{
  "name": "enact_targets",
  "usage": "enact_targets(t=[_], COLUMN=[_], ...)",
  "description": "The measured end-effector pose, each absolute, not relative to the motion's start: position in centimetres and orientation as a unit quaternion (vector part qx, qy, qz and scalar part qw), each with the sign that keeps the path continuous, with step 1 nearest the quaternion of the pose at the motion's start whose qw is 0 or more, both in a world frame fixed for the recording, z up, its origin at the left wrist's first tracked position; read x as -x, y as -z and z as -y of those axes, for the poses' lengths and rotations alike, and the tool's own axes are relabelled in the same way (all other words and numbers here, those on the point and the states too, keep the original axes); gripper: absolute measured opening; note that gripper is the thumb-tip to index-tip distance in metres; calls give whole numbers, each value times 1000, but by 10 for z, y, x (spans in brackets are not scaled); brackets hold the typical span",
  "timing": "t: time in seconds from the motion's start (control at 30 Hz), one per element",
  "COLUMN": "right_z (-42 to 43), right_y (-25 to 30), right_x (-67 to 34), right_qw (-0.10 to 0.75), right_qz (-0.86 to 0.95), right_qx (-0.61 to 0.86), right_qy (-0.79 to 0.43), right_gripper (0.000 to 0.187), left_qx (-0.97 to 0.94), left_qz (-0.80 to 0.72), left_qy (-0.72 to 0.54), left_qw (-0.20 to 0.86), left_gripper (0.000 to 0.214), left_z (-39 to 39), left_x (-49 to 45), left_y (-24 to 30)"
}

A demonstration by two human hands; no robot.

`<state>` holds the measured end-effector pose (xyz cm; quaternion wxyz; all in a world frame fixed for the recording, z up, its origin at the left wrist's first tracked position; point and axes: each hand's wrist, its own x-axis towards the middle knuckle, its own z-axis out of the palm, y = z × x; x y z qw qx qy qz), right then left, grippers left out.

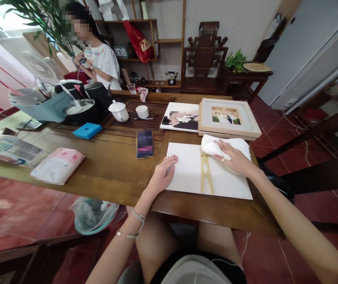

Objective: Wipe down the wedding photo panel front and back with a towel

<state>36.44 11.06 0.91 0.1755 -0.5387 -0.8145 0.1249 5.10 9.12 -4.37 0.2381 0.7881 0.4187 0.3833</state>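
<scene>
A white panel [183, 173] lies flat on the wooden table in front of me, with a yellowish A-shaped stand piece [206, 173] down its middle. My left hand [164, 171] rests on the panel's left edge, fingers stretched out over it. At the panel's upper right, my right hand [231, 156] presses on a bunched white towel [212, 145], its fingers over the cloth. Just beyond the towel are a light wood picture frame [252, 118] with a photo in it and a photo panel [181, 125] to its left.
A phone [145, 144] lies left of the panel. Farther left are a blue block [87, 130] and a tissue pack [58, 165]. A white teapot [118, 110] and white cup [142, 112] stand on the tea tray. Behind the table is another person [102, 63]. A lined bin [93, 217] stands below.
</scene>
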Motion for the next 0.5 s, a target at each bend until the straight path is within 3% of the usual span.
enact_targets(t=[0.2,0.37,0.5], right_z=[-94,-6,12], right_y=[0,-2,-5], right_x=[-335,-326,-335], right_qw=[203,191,183], right_qz=[819,866,872], right_qx=[527,442,427], right_qy=[-100,-137,-157], right_gripper=[44,63,80], left_qx=[-788,-787,-787], left_qz=[-416,-425,-424], left_qy=[-388,-376,-376], left_qw=[237,243,245], left_gripper=[32,32,32], left_z=[-91,-90,-90], left_x=[-52,-52,-52], left_y=[44,42,42])
